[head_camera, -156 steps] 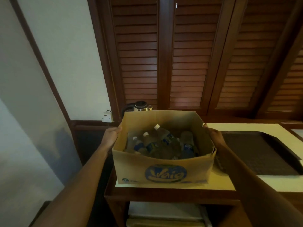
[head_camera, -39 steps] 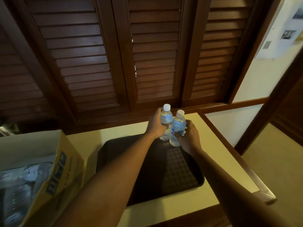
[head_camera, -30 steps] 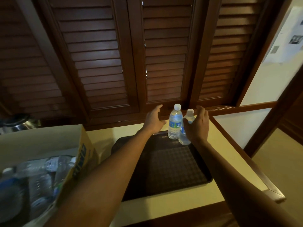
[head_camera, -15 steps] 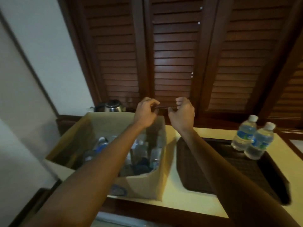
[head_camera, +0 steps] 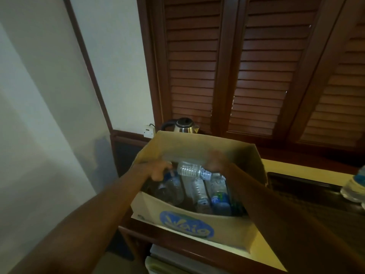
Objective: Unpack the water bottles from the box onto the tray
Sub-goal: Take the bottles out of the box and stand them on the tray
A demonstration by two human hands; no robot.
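The open cardboard box (head_camera: pixel 227 232) with a blue logo stands on the left end of the counter and holds several clear water bottles (head_camera: pixel 199 192). Both hands are down inside it. My left hand (head_camera: pixel 156 171) is curled over the neck of a bottle (head_camera: pixel 171 186) at the box's left side. My right hand (head_camera: pixel 215 163), blurred by motion, closes on the right end of a bottle (head_camera: pixel 189 170) that lies crosswise on top of the others. The dark tray (head_camera: pixel 296 186) lies right of the box. Two bottles (head_camera: pixel 353 186) stand on it at the frame's right edge.
A steel kettle (head_camera: pixel 184 125) sits behind the box by a wall socket (head_camera: pixel 148 130). Louvred wooden shutters (head_camera: pixel 256 76) close off the back. The cream counter top (head_camera: pixel 286 169) runs right. A shelf with white items (head_camera: pixel 167 260) lies below the counter.
Earlier I set two bottles upright on the tray and let go. Both hands then swung left over the box and have now dropped inside it onto the bottles.
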